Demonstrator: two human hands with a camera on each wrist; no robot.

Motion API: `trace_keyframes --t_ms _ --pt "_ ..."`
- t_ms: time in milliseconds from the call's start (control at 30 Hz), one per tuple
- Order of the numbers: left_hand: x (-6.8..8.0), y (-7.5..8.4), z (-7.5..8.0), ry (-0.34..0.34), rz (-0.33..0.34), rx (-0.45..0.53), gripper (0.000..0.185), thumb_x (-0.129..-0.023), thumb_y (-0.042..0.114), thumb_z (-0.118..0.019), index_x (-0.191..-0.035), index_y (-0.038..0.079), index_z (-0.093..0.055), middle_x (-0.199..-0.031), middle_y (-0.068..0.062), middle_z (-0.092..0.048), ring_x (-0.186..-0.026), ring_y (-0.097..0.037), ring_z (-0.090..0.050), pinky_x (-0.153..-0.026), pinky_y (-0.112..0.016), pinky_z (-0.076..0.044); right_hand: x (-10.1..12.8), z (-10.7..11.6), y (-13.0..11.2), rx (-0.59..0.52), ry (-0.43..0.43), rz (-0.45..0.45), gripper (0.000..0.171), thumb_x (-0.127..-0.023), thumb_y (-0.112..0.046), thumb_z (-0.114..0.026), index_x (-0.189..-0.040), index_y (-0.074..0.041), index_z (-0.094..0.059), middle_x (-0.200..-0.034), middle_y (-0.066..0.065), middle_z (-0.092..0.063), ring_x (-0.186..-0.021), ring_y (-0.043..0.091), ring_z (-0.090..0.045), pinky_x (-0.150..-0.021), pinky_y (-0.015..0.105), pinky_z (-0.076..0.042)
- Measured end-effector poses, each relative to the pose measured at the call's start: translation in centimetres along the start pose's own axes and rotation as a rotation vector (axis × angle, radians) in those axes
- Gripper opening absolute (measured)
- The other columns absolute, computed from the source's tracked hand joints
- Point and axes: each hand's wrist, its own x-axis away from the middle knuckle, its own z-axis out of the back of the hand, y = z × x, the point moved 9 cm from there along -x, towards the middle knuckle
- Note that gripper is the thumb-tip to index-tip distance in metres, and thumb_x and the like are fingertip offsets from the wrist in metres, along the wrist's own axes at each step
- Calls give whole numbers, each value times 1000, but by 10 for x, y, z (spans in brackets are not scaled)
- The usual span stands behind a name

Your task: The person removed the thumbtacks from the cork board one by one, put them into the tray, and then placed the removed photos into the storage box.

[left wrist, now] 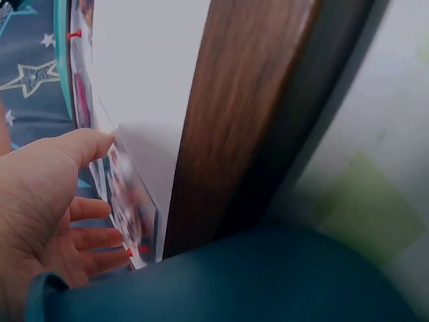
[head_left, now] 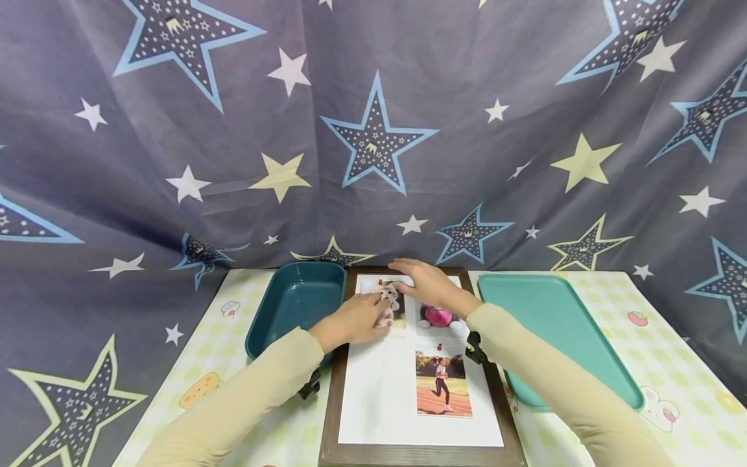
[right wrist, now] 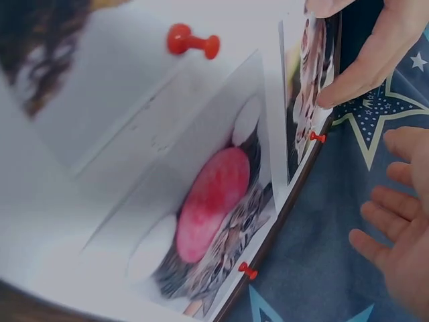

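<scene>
A white board (head_left: 373, 408) in a dark brown wooden frame (head_left: 334, 415) lies on the table. At its upper left is a photo (head_left: 399, 323) of a light-coloured animal, with a red push pin near its top edge. My left hand (head_left: 360, 318) lies over that photo's left part; in the left wrist view its thumb touches the photo's edge, fingers extended. My right hand (head_left: 430, 285) is above the board's top, fingers loosely extended and holding nothing. Beneath it is a pinned cat photo (right wrist: 214, 201) with a pink shape. A runner photo (head_left: 443, 383) hangs from a red push pin (head_left: 439, 347).
A dark teal deep dish (head_left: 296, 301) stands against the board's left side. To the right lies a flat turquoise tray (head_left: 548, 311), partly under the right forearm. A checked tablecloth (head_left: 227, 350) covers the table, and a star-patterned curtain (head_left: 373, 214) hangs behind.
</scene>
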Motion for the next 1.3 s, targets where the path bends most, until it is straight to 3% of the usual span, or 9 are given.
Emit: trace_keyframes --t_ms 333,633,967,1100,1300 --pt "-2 -3 -15 -45 16 -29 68 -105 53 -48 -159 14 -36 -164 -12 -36 -153 -29 -34 -122 -54 -33 -14 -8 -5 21 28 13 42 -98 -18 -67 -138 -7 -62 -138 13 -65 -126 31 -63 -102 47 -54" --pt "-2 -1 -19 -68 25 -63 68 -106 53 -45 -160 14 -34 -163 -13 -37 -152 -29 -35 -122 -51 -34 -26 -18 3 21 55 3 30 -96 -9 -69 -125 -5 -70 -123 12 -71 -111 30 -69 -93 44 -59" --pt "-4 1 -28 -147 42 -216 69 -109 54 -32 -163 13 -24 -169 -10 -24 -156 -25 -26 -125 -44 -30 -40 -23 10 -143 47 -71 23 -93 -2 -68 -116 0 -72 -110 15 -75 -100 29 -72 -93 40 -58" --pt "-6 1 -29 -177 47 -219 69 -109 53 -29 -163 12 -22 -170 -11 -20 -157 -25 -22 -126 -43 -28 -45 -22 10 -214 46 -97 22 -92 2 -68 -113 2 -73 -105 17 -76 -97 28 -72 -91 39 -59" --pt "-7 -2 -28 -199 63 -196 68 -109 52 -30 -163 10 -22 -170 -11 -20 -158 -26 -20 -126 -40 -29 -52 -23 8 -229 47 -91 21 -90 3 -69 -110 1 -75 -100 15 -77 -93 27 -73 -89 38 -59"
